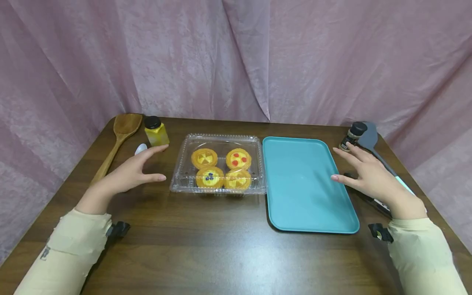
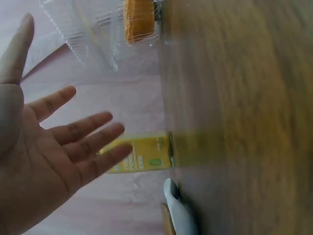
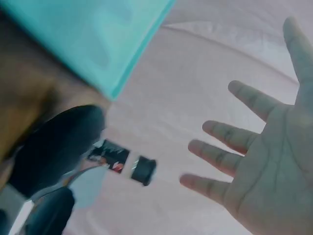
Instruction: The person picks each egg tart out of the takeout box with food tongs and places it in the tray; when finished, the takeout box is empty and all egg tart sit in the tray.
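Tart box (image 1: 218, 164) betw. yellow bottle (image 1: 156, 131) & teal tray (image 1: 306, 184); L hand (image 1: 130, 172), R hand (image 1: 368, 174) flanking, fingers spread, empty.

Open right hand (image 3: 274, 161) beside teal tray (image 3: 93, 39)

The table (image 1: 206, 246) at the bottom of the frame is dark wood with a smooth, faintly glossy grain. At centre, the clamshell box (image 1: 218, 164) is thin clear plastic, ribbed and shiny. Right of it, the teal tray (image 1: 306, 184) looks like smooth matt plastic. At upper left lies a pale, dull wooden spatula (image 1: 119, 137). The pink curtain (image 1: 236, 57) behind is soft cloth with a crushed, velvety sheen.
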A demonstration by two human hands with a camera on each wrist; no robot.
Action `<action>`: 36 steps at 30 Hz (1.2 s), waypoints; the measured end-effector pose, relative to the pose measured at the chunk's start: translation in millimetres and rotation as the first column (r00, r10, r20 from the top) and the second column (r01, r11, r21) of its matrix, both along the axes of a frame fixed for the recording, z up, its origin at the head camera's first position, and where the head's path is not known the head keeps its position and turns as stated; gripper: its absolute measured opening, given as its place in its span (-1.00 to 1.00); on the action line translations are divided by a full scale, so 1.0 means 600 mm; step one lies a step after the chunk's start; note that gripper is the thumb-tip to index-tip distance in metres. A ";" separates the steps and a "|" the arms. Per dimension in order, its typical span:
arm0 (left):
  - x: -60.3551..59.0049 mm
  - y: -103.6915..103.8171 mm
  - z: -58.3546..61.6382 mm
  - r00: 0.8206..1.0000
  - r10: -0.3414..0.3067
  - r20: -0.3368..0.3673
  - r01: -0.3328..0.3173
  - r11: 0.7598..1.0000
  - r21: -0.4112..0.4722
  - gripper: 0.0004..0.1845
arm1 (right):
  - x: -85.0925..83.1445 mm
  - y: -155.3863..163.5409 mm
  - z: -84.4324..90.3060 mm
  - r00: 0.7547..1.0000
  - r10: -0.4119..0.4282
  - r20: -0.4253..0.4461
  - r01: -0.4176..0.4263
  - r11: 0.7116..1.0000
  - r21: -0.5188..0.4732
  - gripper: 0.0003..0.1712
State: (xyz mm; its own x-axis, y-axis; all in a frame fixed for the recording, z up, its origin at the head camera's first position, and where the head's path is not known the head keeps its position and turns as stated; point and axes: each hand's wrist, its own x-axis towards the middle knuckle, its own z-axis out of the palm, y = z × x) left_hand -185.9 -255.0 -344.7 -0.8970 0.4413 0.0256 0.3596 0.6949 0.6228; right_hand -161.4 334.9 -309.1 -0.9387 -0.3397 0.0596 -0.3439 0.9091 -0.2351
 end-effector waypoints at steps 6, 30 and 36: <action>-0.002 -0.002 -0.010 0.998 -0.042 0.037 0.033 0.975 0.218 -0.33 | -0.001 -0.040 0.034 0.997 0.013 0.082 -0.008 0.998 -0.060 -0.08; -0.011 0.003 -0.043 0.882 -0.302 0.362 0.053 0.827 0.560 -0.47 | -0.040 -0.262 0.064 0.953 0.299 0.046 -0.297 0.954 -0.039 -0.16; -0.006 0.001 -0.048 0.871 -0.301 0.388 0.062 0.852 0.520 -0.61 | -0.045 -0.323 0.054 0.923 0.383 0.045 -0.381 0.923 -0.048 -0.17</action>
State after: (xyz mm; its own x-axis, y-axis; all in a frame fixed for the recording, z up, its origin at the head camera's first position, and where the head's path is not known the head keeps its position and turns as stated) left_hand -189.3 -254.2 -373.3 -0.7664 0.6347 -0.0992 0.0531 0.2165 0.9748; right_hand -188.6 141.0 -276.6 -0.7402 -0.6715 0.0336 -0.6495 0.7013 -0.2939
